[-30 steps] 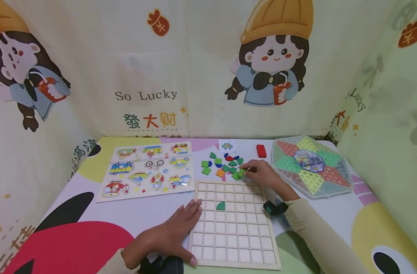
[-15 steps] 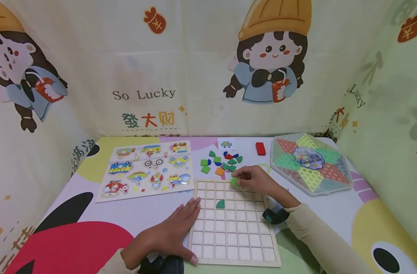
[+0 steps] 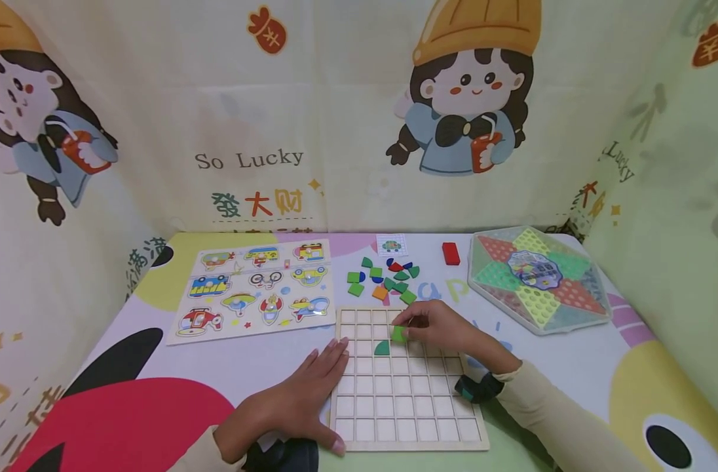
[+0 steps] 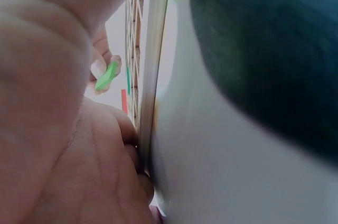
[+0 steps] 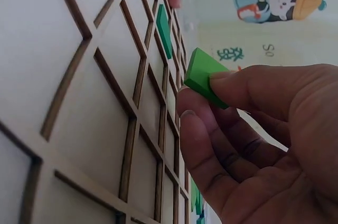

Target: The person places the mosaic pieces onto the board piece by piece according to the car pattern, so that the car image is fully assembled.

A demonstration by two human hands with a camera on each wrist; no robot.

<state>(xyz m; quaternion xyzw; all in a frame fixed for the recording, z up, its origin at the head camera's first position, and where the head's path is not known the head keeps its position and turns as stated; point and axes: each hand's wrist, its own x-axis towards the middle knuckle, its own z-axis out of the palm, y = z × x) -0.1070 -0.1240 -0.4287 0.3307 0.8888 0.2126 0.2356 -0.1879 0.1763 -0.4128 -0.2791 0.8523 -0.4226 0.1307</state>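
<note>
My right hand [image 3: 435, 328] pinches a light green square tile [image 5: 203, 76] between thumb and fingers, close over the wooden grid board [image 3: 406, 429]. Just left of that tile in the head view, a dark green quarter-circle tile [image 3: 382, 349] lies in one of the board's cells. My left hand [image 3: 306, 400] rests along the board's left edge with fingers stretched out, thumb near the lower left corner. In the left wrist view, its palm [image 4: 90, 166] lies against the board's side, and the pinched tile shows beyond it.
Several loose coloured tiles [image 3: 401, 276] lie behind the board, below a small pattern card [image 3: 391, 245]. A vehicle puzzle board [image 3: 217, 314] lies at left. A red block [image 3: 451, 254] and a clear hexagonal game box [image 3: 538, 278] are at back right.
My right hand has taken the light green square tile from the loose pile and brought it forward and left over the board. The left hand stays in place.
</note>
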